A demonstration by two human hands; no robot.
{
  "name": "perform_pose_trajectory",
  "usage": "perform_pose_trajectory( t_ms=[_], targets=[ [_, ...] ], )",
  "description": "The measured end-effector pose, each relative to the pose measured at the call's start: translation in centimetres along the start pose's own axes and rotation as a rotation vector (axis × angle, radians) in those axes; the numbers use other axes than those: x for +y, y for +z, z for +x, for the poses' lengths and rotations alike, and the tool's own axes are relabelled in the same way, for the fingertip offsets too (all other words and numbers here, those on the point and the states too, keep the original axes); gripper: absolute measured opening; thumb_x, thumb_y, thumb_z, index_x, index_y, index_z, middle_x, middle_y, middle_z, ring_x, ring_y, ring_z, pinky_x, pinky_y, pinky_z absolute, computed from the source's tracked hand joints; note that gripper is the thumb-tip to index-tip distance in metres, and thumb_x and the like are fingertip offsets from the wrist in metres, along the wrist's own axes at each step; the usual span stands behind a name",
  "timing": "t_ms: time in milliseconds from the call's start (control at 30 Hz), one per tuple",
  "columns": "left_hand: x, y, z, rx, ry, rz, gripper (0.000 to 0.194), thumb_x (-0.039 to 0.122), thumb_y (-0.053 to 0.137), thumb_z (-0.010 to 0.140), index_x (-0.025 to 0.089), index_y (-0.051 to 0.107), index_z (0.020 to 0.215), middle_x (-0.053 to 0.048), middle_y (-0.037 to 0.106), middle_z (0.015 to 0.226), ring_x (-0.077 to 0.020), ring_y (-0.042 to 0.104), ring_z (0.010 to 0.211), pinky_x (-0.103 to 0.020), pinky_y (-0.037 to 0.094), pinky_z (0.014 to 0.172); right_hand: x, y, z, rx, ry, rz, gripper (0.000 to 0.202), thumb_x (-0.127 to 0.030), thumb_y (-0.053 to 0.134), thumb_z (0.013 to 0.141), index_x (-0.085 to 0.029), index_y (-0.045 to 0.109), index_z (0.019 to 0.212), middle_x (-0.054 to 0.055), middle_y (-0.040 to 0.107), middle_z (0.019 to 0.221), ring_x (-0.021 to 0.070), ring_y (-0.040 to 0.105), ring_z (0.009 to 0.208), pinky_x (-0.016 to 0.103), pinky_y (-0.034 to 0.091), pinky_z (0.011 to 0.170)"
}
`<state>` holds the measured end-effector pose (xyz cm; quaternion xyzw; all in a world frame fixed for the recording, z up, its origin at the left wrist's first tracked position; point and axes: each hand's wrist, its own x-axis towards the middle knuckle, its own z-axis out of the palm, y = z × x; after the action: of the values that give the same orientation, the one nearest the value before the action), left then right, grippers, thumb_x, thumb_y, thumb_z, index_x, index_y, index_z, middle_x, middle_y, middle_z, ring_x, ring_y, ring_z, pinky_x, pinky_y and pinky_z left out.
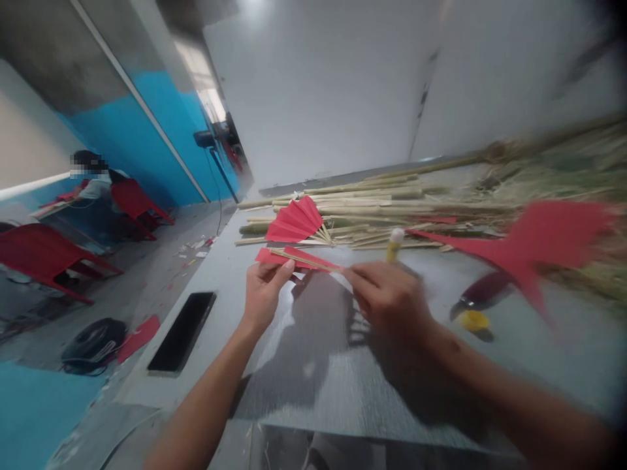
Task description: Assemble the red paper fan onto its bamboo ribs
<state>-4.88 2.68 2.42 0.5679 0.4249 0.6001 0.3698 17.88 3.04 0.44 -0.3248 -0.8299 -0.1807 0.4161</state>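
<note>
My left hand (267, 287) is closed on the left part of a folded red paper piece (313, 256). Thin bamboo sticks (289, 255) lie along the top of that paper. At the paper's right end, the fingers of my right hand (386, 294) pinch the stick ends; the exact grip is blurred. Just beyond both hands rests a pleated red paper fan (295, 220) with bamboo ribs showing at its right. A glue stick (394, 245) with a yellow label and whitish tip stands behind my right hand.
Bamboo poles and strips (372, 202) line the table's back. A large red paper piece (553, 235), a dark red object (482, 290) and a yellow cap (474, 320) are at right. A phone (181, 333) lies left. Beyond are red chairs (140, 202) and a seated person (95, 186).
</note>
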Motion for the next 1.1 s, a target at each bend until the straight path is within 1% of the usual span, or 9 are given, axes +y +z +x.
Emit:
perform_pose_trajectory(
  t_ms=[167, 267, 367, 467, 567, 733, 867, 967, 1100],
  targets=[
    [0.4, 0.3, -0.1, 0.099, -0.045, -0.022, 0.037, 0.046, 0.069, 0.086, 0.014, 0.073, 0.067, -0.007, 0.073, 0.067, -0.0220, 0.072, 0.064, -0.030, 0.058, 0.054, -0.6, -0.1, 0.2, 0.024, -0.081, -0.041, 0.024, -0.006, 0.053, 0.092, -0.013, 0.074, 0.100, 0.008, 0.075, 0.087, 0.0194, 0.063, 0.078, 0.031, 0.045, 0.071],
    [0.5, 0.5, -0.1, 0.145, -0.080, -0.027, 0.027, 0.038, 0.072, 0.083, 0.015, 0.074, 0.070, -0.005, 0.073, 0.068, -0.0186, 0.069, 0.060, -0.030, 0.058, 0.054, -1.0, 0.1, 0.1, -0.023, -0.095, -0.020, 0.026, -0.006, 0.051, 0.093, -0.014, 0.074, 0.101, 0.009, 0.074, 0.087, 0.0196, 0.064, 0.079, 0.032, 0.047, 0.073],
    [0.2, 0.3, 0.2, 0.178, -0.088, -0.055, 0.021, 0.032, 0.073, 0.081, 0.015, 0.073, 0.068, -0.003, 0.072, 0.066, -0.0162, 0.065, 0.056, -0.030, 0.058, 0.056, -1.2, 0.2, -0.1, -0.096, -0.056, 0.121, 0.023, -0.011, 0.053, 0.094, -0.015, 0.073, 0.103, 0.010, 0.074, 0.093, 0.0221, 0.065, 0.087, 0.035, 0.051, 0.078],
    [-0.3, -0.2, 0.4, 0.156, -0.057, -0.045, 0.023, 0.034, 0.073, 0.081, 0.016, 0.072, 0.067, -0.003, 0.071, 0.064, -0.0175, 0.066, 0.057, -0.032, 0.059, 0.059, -1.0, 0.2, -0.1, -0.122, 0.111, 0.315, 0.023, -0.024, 0.060, 0.094, -0.017, 0.070, 0.113, 0.013, 0.072, 0.107, 0.0255, 0.067, 0.098, 0.040, 0.054, 0.085],
    [-0.8, -0.7, 0.5, 0.099, 0.036, -0.031, 0.020, 0.035, 0.075, 0.079, 0.018, 0.073, 0.070, -0.004, 0.074, 0.072, -0.0211, 0.070, 0.068, -0.035, 0.060, 0.069, -0.2, 0.2, 0.1, -0.162, 0.382, 0.519, 0.039, -0.036, 0.068, 0.088, -0.020, 0.066, 0.125, 0.013, 0.071, 0.115, 0.0265, 0.068, 0.103, 0.042, 0.057, 0.087],
    [-1.6, -0.8, 0.1, -0.030, 0.108, -0.010, 0.016, 0.038, 0.075, 0.081, 0.022, 0.078, 0.081, -0.005, 0.077, 0.083, -0.0241, 0.072, 0.079, -0.038, 0.059, 0.075, 1.4, 0.6, 0.4, -0.396, 0.774, 0.863, 0.077, -0.047, 0.081, 0.073, -0.023, 0.054, 0.141, 0.013, 0.069, 0.119, 0.0271, 0.070, 0.101, 0.042, 0.060, 0.081],
    [-1.8, -0.9, -0.1, -0.033, 0.107, 0.047, 0.025, 0.042, 0.072, 0.083, 0.020, 0.076, 0.072, -0.006, 0.074, 0.074, -0.0226, 0.069, 0.071, -0.037, 0.057, 0.071, 2.0, 0.9, 0.5, -0.322, 1.000, 1.009, 0.095, -0.043, 0.087, 0.066, -0.025, 0.042, 0.148, 0.017, 0.066, 0.127, 0.0299, 0.069, 0.105, 0.042, 0.060, 0.079],
    [-1.6, -1.0, -0.1, -0.015, 0.123, 0.076, 0.034, 0.046, 0.070, 0.084, 0.019, 0.072, 0.064, -0.006, 0.070, 0.067, -0.0223, 0.067, 0.066, -0.036, 0.056, 0.067, 2.2, 0.9, 0.7, -0.352, 1.061, 1.249, 0.090, -0.039, 0.086, 0.069, -0.023, 0.043, 0.146, 0.013, 0.072, 0.111, 0.0254, 0.071, 0.092, 0.038, 0.059, 0.076],
    [-0.9, -1.2, 0.0, -0.059, 0.126, 0.195, 0.036, 0.048, 0.070, 0.084, 0.019, 0.073, 0.063, -0.006, 0.070, 0.066, -0.0208, 0.066, 0.065, -0.034, 0.055, 0.067, 2.3, 0.5, 1.1, -0.466, 1.064, 1.345, 0.056, -0.036, 0.087, 0.064, -0.017, 0.064, 0.111, 0.007, 0.073, 0.093, 0.0194, 0.068, 0.080, 0.031, 0.054, 0.071]
  ],
)
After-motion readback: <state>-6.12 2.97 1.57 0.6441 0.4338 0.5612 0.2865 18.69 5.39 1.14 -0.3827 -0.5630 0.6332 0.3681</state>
